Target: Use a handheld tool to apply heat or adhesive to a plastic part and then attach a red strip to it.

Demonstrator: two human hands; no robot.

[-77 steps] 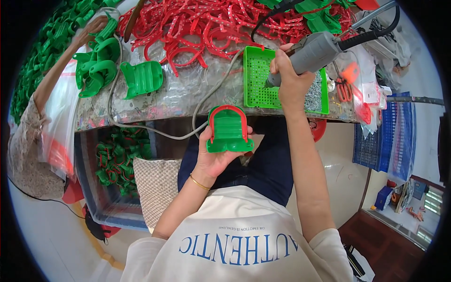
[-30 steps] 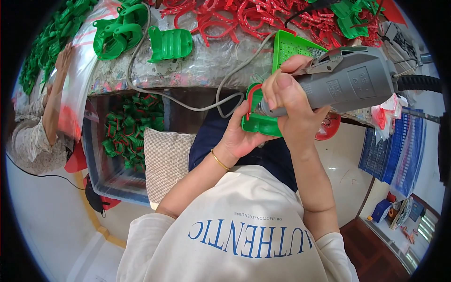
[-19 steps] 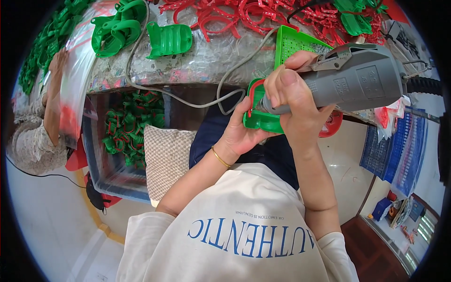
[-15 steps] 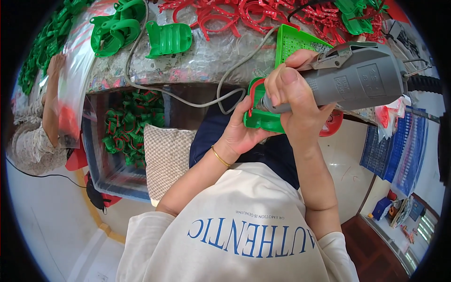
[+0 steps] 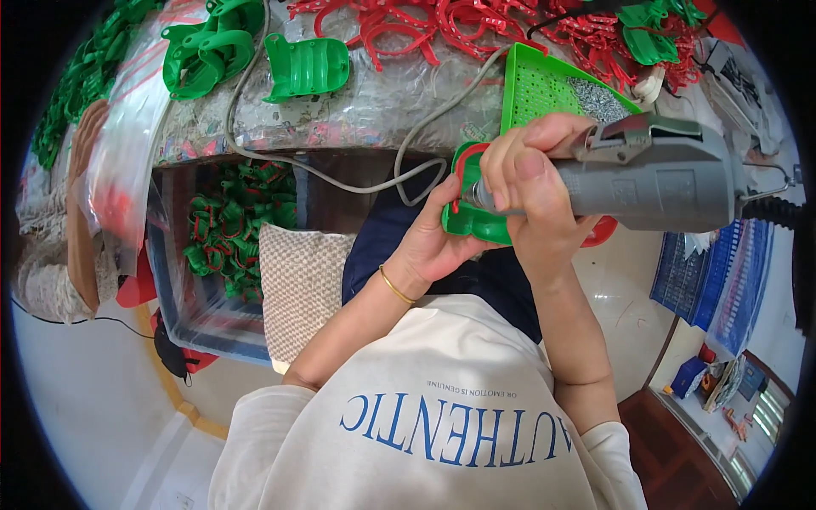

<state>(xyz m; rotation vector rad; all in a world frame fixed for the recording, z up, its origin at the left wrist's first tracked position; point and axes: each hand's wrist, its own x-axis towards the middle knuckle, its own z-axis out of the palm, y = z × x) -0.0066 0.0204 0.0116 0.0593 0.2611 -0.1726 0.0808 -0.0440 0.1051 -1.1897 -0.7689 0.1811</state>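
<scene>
My right hand (image 5: pixel 544 174) is wrapped round a grey electric screwdriver (image 5: pixel 650 178), which lies nearly level with its tip pointing left. That tip meets a red curved strip (image 5: pixel 461 170) at the left side of a green plastic part (image 5: pixel 467 223). My left hand (image 5: pixel 433 229), with a gold bangle at the wrist, grips the green part from below and the left, thumb up along its edge. The fingers of my right hand hide part of the green part, and whether a screw sits at the tip cannot be made out.
Beyond my hands a bright green tray (image 5: pixel 544 89) holds small metal screws. Red straps (image 5: pixel 399 38) and green parts (image 5: pixel 308 68) lie on the plastic-covered table. A grey cable (image 5: pixel 340 185) loops across the front. At left stand a blue bin (image 5: pixel 174 297) of assembled pieces and another person's arm (image 5: pixel 82 212).
The screwdriver's rear end has swung down and toward me, showing more of the screw tray. My left hand and the green part stay nearly still. The other person's hand has shifted slightly.
</scene>
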